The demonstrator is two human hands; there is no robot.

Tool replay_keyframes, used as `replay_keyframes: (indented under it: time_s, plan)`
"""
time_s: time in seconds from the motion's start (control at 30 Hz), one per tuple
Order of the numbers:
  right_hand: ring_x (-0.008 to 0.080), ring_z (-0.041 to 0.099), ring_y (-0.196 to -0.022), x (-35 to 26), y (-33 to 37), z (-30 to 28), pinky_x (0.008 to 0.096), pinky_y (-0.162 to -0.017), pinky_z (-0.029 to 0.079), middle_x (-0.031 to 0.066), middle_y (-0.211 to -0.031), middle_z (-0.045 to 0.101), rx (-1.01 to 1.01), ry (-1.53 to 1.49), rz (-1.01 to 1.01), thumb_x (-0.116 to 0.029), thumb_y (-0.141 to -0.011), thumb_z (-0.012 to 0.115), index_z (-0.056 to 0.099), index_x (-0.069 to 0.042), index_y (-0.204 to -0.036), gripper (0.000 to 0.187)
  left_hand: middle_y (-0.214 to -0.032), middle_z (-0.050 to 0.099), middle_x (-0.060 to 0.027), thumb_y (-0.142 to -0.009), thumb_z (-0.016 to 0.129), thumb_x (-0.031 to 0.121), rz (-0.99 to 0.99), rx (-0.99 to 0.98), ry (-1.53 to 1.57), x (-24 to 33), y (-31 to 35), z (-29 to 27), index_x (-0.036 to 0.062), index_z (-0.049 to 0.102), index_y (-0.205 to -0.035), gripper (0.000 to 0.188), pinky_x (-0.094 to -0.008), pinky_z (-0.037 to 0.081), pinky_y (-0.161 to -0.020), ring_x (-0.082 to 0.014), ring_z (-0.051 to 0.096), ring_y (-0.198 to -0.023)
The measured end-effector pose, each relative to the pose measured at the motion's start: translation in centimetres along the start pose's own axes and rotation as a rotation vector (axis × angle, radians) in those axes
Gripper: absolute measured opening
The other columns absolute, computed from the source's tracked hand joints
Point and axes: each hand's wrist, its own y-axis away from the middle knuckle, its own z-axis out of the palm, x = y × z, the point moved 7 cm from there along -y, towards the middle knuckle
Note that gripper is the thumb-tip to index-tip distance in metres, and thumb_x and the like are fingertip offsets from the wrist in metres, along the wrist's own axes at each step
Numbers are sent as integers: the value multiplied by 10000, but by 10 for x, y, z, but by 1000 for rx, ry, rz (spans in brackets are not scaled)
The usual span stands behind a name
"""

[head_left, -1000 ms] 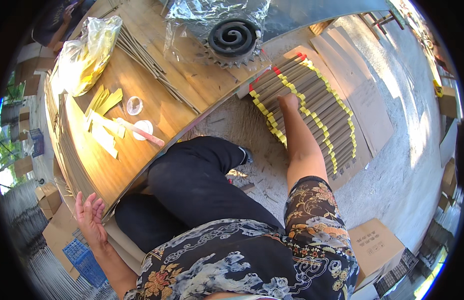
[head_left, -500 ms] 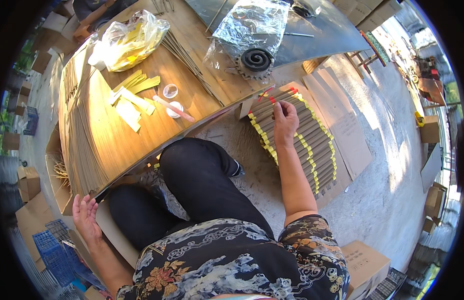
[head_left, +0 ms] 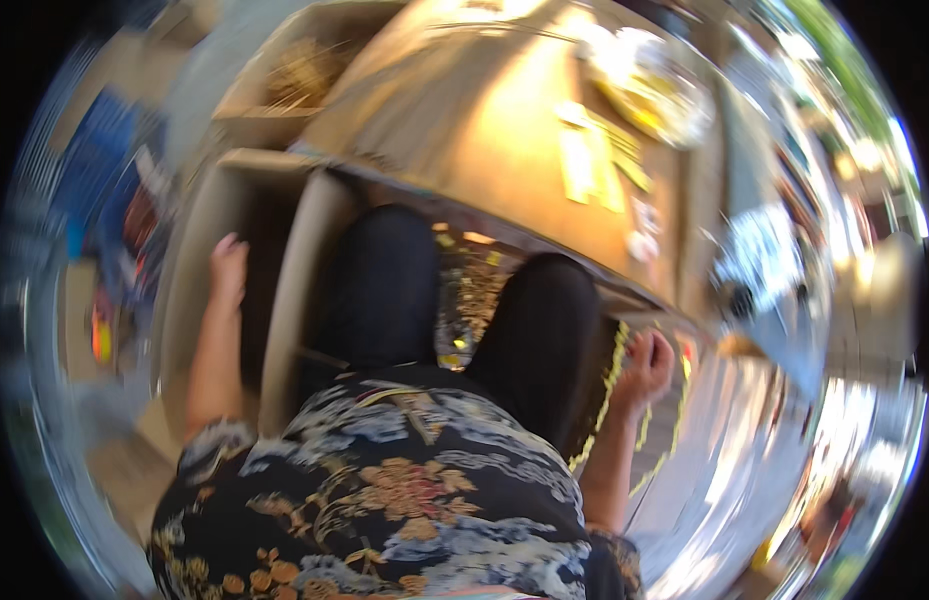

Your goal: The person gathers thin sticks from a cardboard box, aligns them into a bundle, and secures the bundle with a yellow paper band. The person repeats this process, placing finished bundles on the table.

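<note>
The right hand (head_left: 647, 365) is above the banded sticks (head_left: 664, 420), its fingers curled inward; blur hides whether anything is pinched in them, or whether the hand touches the sticks below. The sticks lie side by side to the person's right, past the right leg (head_left: 544, 340) and below the edge of the surface (head_left: 464, 110). Yellow bands (head_left: 612, 380) mark them in lines, and the forearm covers part of the rows.

The left hand (head_left: 230, 265) is at the mouth of a deep box (head_left: 296, 285) beside the left leg (head_left: 384, 280). Its fingers look loosely bent; no object shows in them, but the blur is too strong to tell for certain.

On the surface are yellow strips (head_left: 579, 165) and a clear bag (head_left: 674, 100) with more yellow inside; a white lid (head_left: 642, 245) is near the edge. Another box (head_left: 252, 130), holding straw-coloured bits, stands at the far left.

The likeliest trouble is at the sticks: a wrist or forearm dragged low across them could roll some out of line or scuff a band loose. The left hand could knock its knuckles on the box wall if it dips without care. A knee bumping the surface from beneath might jolt the lid off, since it sits so near the edge.
</note>
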Motion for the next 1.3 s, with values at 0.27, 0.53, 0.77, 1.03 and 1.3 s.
replay_keyframes:
  time_s: [0.27, 0.53, 0.77, 1.03, 1.3]
  plan:
    - [76, 469, -634, -14, 37, 79, 180, -566, 408, 15, -725, 534, -297, 151, -229, -119, -865, 555, 564, 5, -912, 132, -1097, 544, -206, -755, 560, 231, -208, 56, -641, -118, 15, -14, 24, 547, -1079, 385, -429, 428, -858, -328, 512, -1046]
    - [118, 513, -709, -4, 33, 115, 217, -656, 438, 55, -805, 559, -347, 434, -346, -131, -876, 536, 559, 20, -920, 159, -995, 589, -222, -771, 535, 229, -340, -302, -765, -239, 1, 22, 25, 611, -967, 293, -446, 463, -808, -355, 577, -917]
    - [147, 512, -748, -3, 31, 121, 256, -712, 428, 74, -828, 564, -349, 533, -303, -176, -878, 530, 556, 8, -905, 188, -929, 581, -214, -747, 530, 186, -94, -63, -921, -231, -17, 22, 21, 616, -889, 234, -452, 450, -800, -349, 563, -899]
    - [140, 507, -725, -11, 38, 137, 245, -688, 431, 69, -815, 561, -327, 591, -321, -176, -883, 528, 551, 14, -897, 193, -1090, 513, -193, -733, 559, 195, -215, -45, -954, -239, -34, 21, 32, 556, -1015, 326, -444, 421, -868, -328, 501, -1026]
    - [147, 516, -723, -8, 38, 138, 256, -697, 432, 71, -805, 569, -310, 572, -303, -190, -873, 542, 558, 8, -889, 200, -1117, 509, -209, -719, 602, 274, -199, -113, -974, -240, -31, 21, 22, 535, -1054, 425, -440, 416, -888, -342, 490, -1060]
